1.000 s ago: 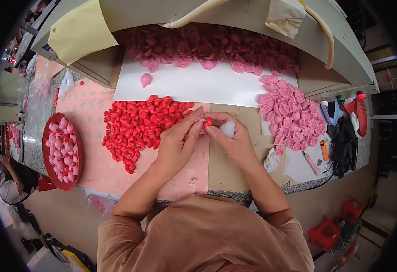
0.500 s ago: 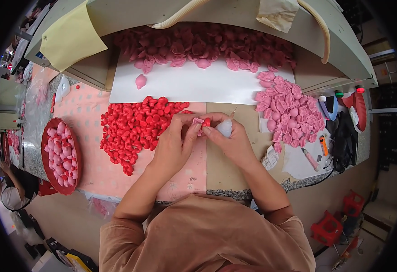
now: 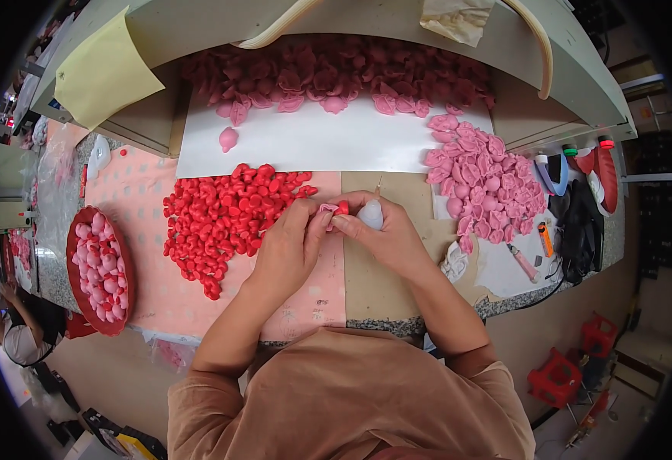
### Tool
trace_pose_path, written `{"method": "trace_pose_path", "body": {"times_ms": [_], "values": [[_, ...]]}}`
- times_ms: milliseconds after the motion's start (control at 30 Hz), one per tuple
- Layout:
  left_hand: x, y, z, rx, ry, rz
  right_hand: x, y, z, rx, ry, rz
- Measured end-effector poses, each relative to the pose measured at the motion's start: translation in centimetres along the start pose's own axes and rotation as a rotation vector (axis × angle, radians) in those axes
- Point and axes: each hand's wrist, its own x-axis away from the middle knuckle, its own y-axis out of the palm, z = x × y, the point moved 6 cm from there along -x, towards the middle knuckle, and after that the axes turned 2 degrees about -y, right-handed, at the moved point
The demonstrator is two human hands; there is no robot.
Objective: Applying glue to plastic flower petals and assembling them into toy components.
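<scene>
Closely paired, left hand [image 3: 286, 241]: thumb and fingers closed around a small pink piece [image 3: 327, 212], seemingly to steady it.
Right hand [image 3: 390, 234]: thumb and forefinger pinch a red piece [image 3: 343, 207], against or just beside the pink one; cannot tell which.
Bottle [image 3: 371, 215]: tucked in the right hand, needle [image 3: 379, 184] toward twelve o'clock, probably to leave those fingertips usable.
Red pile [image 3: 225, 222]: nine o'clock from the hands, on pink cloth [image 3: 163, 303], likely for left-hand reach.
Pink pile [image 3: 497, 184]: between two and three, presumably for the right.
Tray [image 3: 113, 330]: between eight and nine; its raised rim likely keeps pink and red pieces together.
Far heap [image 3: 336, 73]: twelve o'clock, pink, under the hood [image 3: 390, 23], beyond nearer white sheet [image 3: 298, 146].
</scene>
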Motion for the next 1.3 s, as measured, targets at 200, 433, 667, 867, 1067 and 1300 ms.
{"method": "trace_pose_path", "body": {"times_ms": [200,433,667,867,1067,1300], "values": [[0.1,0.0,0.4,0.037,-0.033,0.021,0.2,0.1,-0.6,0.061,-0.066,0.056],[-0.1,-0.1,0.5,0.098,-0.054,-0.003,0.3,0.4,0.1,0.003,-0.069,0.073],[-0.1,-0.4,-0.5,-0.029,-0.149,-0.1,0.1,0.9,0.9,-0.047,-0.001,0.032],[-0.6,-0.3,0.5,-0.129,-0.022,-0.082,0.4,0.1,-0.5,0.048,-0.054,0.071],[0.2,-0.5,0.4,-0.193,0.052,-0.091,0.4,0.5,-0.2,0.106,-0.061,-0.009],[0.2,-0.2,1.5,-0.194,0.117,-0.062,1.2,0.2,-0.5,0.084,-0.106,0.045]]}}
